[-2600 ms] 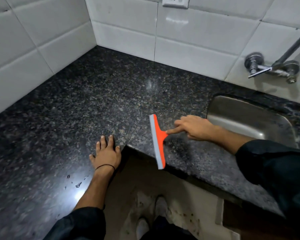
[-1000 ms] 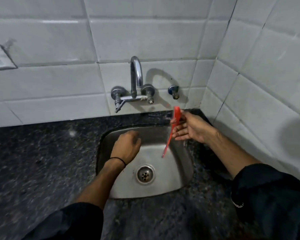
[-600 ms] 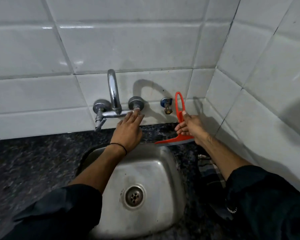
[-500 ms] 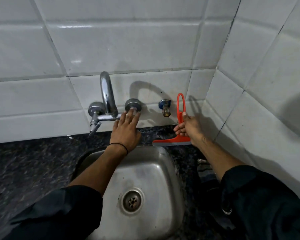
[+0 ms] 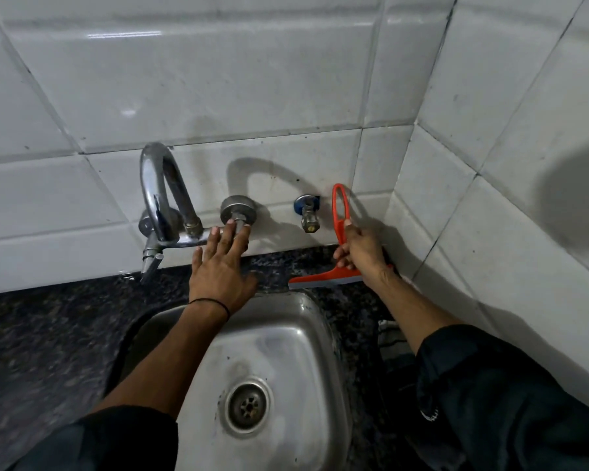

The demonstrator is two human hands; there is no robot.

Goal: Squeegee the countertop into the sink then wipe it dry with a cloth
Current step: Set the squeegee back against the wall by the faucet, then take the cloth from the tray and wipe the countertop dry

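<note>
An orange squeegee [image 5: 340, 219] stands upright against the white tiled back wall, its grey blade resting on the dark granite countertop [image 5: 41, 334] behind the steel sink [image 5: 286, 341]. My right hand [image 5: 361, 253] is shut on its looped handle. My left hand [image 5: 220, 266] reaches over the sink's back rim with fingers spread, the fingertips touching the right valve [image 5: 238, 209] of the wall tap [image 5: 160, 192]. A crumpled cloth [image 5: 390, 338] shows partly under my right forearm, right of the sink.
A small blue-capped angle valve [image 5: 307, 212] sticks out of the wall between tap and squeegee. White tiled walls meet in a corner at the right. The sink drain [image 5: 249, 404] sits low in the basin.
The view swung from the left counter to the sink. My right hand carried the squeegee to the back wall and stood it upright; my left hand rose from the basin to the tap valve.
</note>
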